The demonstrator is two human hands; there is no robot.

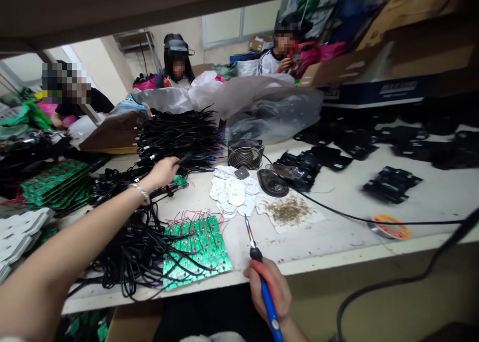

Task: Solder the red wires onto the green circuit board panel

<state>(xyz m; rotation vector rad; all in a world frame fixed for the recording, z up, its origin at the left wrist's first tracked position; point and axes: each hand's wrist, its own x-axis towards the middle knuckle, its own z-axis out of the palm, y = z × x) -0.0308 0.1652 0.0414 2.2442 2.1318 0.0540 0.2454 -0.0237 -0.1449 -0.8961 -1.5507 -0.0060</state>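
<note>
My left hand point(162, 172) reaches far out over the bench, its fingers closed on a black cable end at the edge of a big bundle of black cables point(179, 137). A bracelet sits on that wrist. My right hand point(270, 287) holds a blue-handled soldering iron point(258, 254) near the bench's front edge, tip pointing up and away. A green circuit board panel point(196, 249) with red and black wires lies just left of the iron. More black cables point(130, 247) sprawl across the board's left side.
White pads point(232, 192), a small fan point(245, 155), a black dish point(272, 183), paper with brown debris point(288, 211) and a solder spool point(391, 228) lie on the bench. Black parts point(391, 183) spread right, green boards point(56, 184) left. Three people sit behind plastic bags point(262, 107).
</note>
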